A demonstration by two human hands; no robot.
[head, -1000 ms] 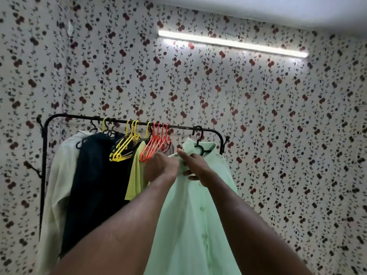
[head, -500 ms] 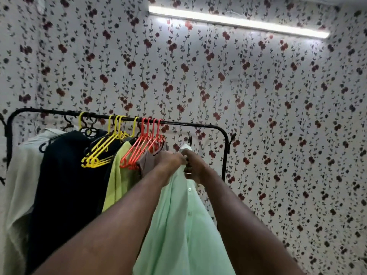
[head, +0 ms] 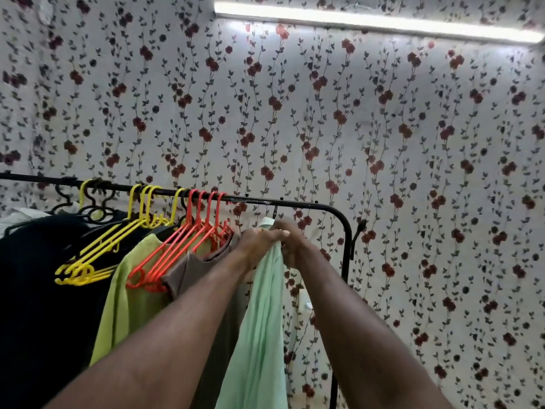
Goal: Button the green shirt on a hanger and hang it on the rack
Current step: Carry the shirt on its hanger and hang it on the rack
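- The green shirt [head: 259, 335] hangs at the right end of the black clothes rack [head: 309, 205], just below its top rail, and falls straight down between the person's two forearms.
- The left hand [head: 259, 240] has its grip closed on the top of the shirt near the collar, fingers curled over the fabric.
- The right hand [head: 296, 246] meets it from the other side – its grip also holds the shirt's top edge, and the two hands touch.
- A thin black hanger hook [head: 275, 212] shows just above the collar and reaches up towards the rail; I cannot tell whether it sits over the rail.
- Just left of the shirt hangs a brown garment [head: 191, 270], then a bunch of red hangers [head: 188, 240] and a lime-green garment [head: 132, 290].
- Further left – yellow hangers [head: 97, 252] tilted down from the rail, and a black garment [head: 35, 290].
- Behind the rack stands a wall with flowered wallpaper [head: 413, 143], with a lit tube light [head: 368, 23] near the top.
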